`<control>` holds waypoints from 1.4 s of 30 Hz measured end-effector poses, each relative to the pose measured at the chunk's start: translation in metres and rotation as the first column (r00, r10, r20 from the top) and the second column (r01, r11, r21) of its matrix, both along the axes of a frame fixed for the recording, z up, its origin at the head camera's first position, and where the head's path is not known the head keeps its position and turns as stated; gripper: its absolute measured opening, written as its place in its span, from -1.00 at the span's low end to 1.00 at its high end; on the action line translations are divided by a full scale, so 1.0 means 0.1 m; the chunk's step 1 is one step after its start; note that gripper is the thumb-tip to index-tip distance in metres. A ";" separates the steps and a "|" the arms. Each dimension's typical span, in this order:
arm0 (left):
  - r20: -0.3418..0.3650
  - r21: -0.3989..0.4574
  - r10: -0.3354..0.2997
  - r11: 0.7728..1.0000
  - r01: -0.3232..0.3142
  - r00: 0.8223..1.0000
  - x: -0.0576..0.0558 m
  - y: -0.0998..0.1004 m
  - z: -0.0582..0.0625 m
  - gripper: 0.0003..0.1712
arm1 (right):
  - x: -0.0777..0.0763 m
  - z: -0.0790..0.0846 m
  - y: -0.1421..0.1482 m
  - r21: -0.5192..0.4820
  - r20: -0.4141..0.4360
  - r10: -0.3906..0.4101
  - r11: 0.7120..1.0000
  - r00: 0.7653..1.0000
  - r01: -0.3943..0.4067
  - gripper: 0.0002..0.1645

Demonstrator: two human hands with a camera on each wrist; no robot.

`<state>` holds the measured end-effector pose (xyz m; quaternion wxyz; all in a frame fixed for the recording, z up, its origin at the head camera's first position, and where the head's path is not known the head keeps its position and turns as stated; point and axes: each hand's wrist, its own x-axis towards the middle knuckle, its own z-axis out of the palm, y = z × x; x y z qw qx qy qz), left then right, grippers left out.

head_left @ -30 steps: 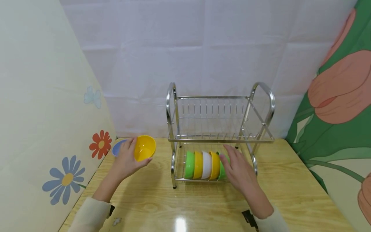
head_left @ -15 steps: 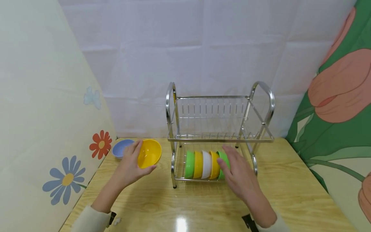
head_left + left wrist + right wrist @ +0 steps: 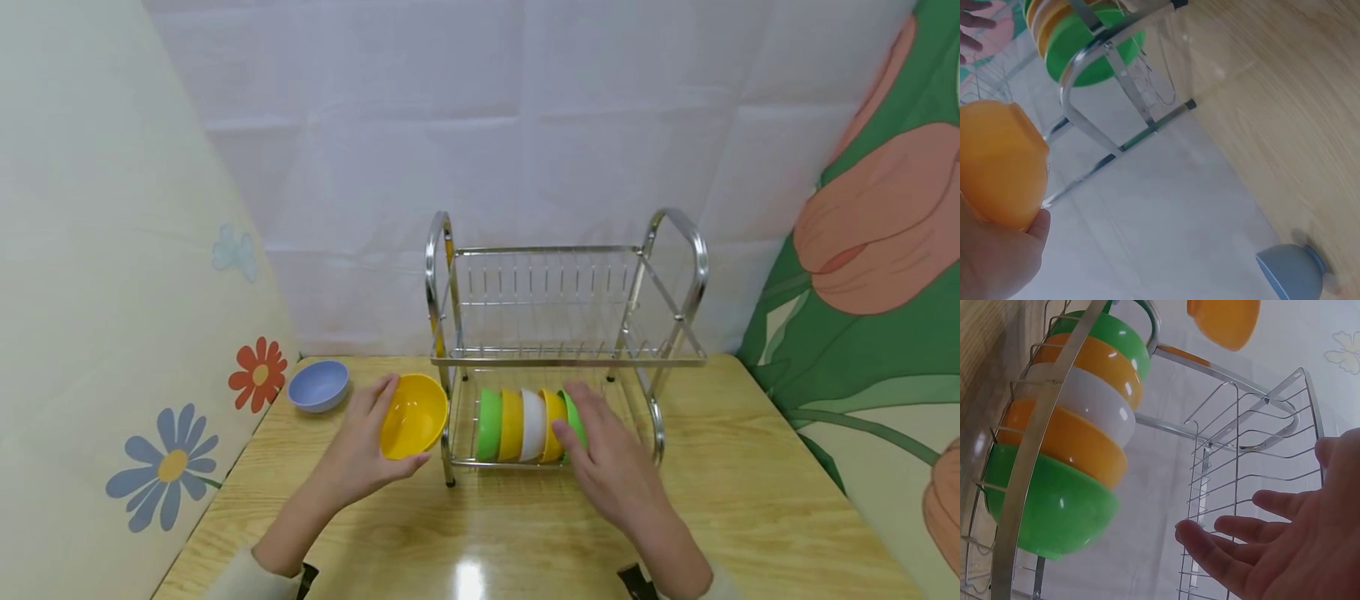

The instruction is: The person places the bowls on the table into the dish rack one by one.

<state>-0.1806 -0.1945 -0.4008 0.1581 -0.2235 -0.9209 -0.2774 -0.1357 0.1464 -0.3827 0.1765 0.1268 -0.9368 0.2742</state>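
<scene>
My left hand [image 3: 367,454] grips a yellow bowl [image 3: 414,417] by its rim, thumb at the near side and fingers at the far side, its opening facing up and right. This bowl hangs just left of the metal dish rack [image 3: 570,364]. On the lower tier several bowls stand on edge in a row: green [image 3: 489,425], yellow [image 3: 512,425], white [image 3: 533,427], yellow [image 3: 553,427] and green [image 3: 1054,506]. My right hand [image 3: 615,462] overlaps the rightmost green bowl in the head view; in the right wrist view its spread fingers [image 3: 1216,553] hold nothing and stand apart from the row.
A blue bowl [image 3: 318,386] sits upright on the wooden table [image 3: 375,542] at the back left. The rack's upper tier [image 3: 547,304] has wire slots and overhangs the bowls. A white cloth backdrop [image 3: 360,167] rises behind; patterned panels flank both sides.
My left hand has carried the yellow bowl right and toward me, up to the rack's left side, uncovering the blue bowl. My right hand has shifted slightly left at the bowl row.
</scene>
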 end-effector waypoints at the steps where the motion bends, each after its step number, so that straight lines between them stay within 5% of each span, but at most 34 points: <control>1: 0.003 0.005 -0.006 1.000 0.006 1.000 0.01 0.02 0.00 0.31 | 0.00 0.00 -0.01 -0.007 -0.001 0.004 1.000 1.000 -0.004 -0.30; 22: 0.016 0.111 -0.157 0.982 0.154 0.987 0.16 0.36 0.03 0.36 | 0.00 -0.03 -0.17 -0.097 -0.017 0.072 0.993 0.997 -0.073 -0.35; 42: -0.008 0.120 -0.248 0.962 0.247 0.969 0.14 0.62 0.00 0.43 | -0.02 -0.09 -0.33 -0.201 0.023 0.155 0.968 0.988 -0.147 -0.39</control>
